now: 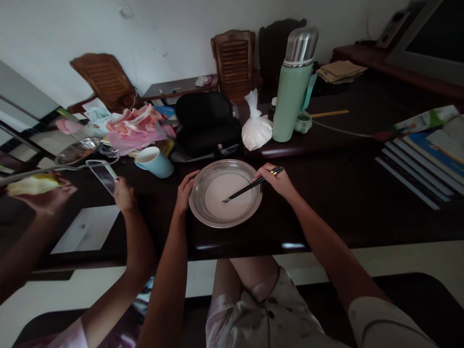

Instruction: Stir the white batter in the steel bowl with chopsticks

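Observation:
A round metal bowl (250, 211) stands on the dark table right in front of me, with a pale, milky mixture (221, 188) in it. My left hand (185, 191) grips the bowl's left rim, fingers on the outer side and edge. In my right hand (277, 180), above the bowl's right rim, is a pair of dark chopsticks (250, 187). Their tips dip into the mixture near its middle. Beyond the bowl sits a tied clear plastic bag of white powder (256, 131).
Left, another person's hands hold a phone-like device (103, 176) and a yellowish piece of food (34, 184). A light blue mug (159, 164), raw meat on pink plastic (136, 121) and a black bag (205, 121) stand behind. Right are a green thermos (292, 101) and stacked books (427, 164).

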`<state>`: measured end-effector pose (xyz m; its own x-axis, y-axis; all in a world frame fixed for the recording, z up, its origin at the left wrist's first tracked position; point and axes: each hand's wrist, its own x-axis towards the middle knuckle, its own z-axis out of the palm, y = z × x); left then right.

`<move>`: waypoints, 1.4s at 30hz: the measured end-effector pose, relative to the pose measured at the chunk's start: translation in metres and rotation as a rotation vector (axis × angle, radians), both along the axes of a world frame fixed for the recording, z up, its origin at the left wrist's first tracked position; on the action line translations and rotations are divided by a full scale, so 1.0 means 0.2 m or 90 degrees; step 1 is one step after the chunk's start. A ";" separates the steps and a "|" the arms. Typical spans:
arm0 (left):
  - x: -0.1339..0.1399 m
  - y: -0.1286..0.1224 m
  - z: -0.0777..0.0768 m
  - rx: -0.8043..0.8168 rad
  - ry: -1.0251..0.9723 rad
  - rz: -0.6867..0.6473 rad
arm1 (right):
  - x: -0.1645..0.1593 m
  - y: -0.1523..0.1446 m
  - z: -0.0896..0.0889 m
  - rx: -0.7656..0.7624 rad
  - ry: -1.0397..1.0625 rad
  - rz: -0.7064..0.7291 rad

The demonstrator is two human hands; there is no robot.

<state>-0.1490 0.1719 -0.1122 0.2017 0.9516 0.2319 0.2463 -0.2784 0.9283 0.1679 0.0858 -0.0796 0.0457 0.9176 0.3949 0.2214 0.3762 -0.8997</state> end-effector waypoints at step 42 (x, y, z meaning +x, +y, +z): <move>-0.01 0.00 0.01 -0.023 -0.018 -0.006 | 0.04 0.01 -0.02 0.041 -0.038 -0.067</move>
